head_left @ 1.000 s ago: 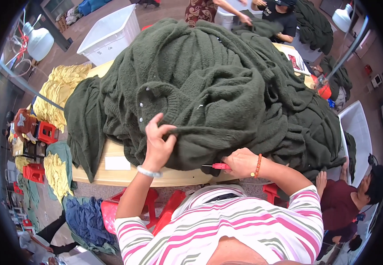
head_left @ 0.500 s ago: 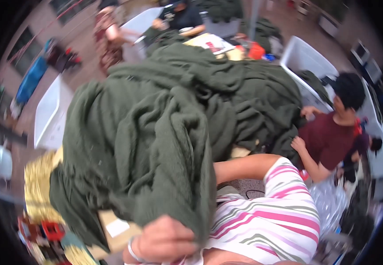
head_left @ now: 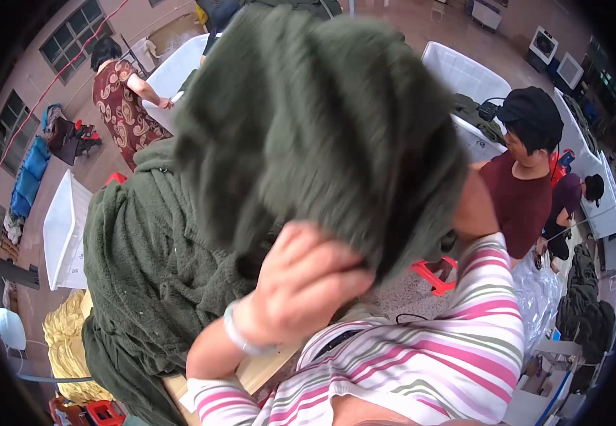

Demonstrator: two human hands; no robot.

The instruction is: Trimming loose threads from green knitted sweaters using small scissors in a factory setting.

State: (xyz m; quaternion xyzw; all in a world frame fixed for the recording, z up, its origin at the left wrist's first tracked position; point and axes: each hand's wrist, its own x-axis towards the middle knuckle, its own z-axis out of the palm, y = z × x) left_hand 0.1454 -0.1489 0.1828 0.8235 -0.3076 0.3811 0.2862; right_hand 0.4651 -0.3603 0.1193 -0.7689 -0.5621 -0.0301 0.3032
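Note:
A piece of dark green fleece cloth [head_left: 308, 135] hangs raised in front of me, blurred by motion and filling the middle of the view. My left hand [head_left: 308, 280], a pale band at its wrist, is closed on its lower edge with the fingers curled over the fabric. On the right, my right forearm [head_left: 475, 202] reaches up behind the cloth. The fabric hides my right hand, so its fingers do not show. Below and to the left, a heap of the same green fleece [head_left: 159, 263] lies over a wooden table [head_left: 269, 369] and droops past its edge.
A person in a maroon shirt [head_left: 517, 206] stands close on the right; another in a patterned top [head_left: 123, 106] is at the far left. White bins [head_left: 66, 227] stand around the table. A red plastic stool [head_left: 435, 277] and clear plastic sheeting [head_left: 538, 291] are to the right.
The cloth in my left hand has gone up and to the right, away from the heap. My left hand has risen with it, and my right forearm now points upward.

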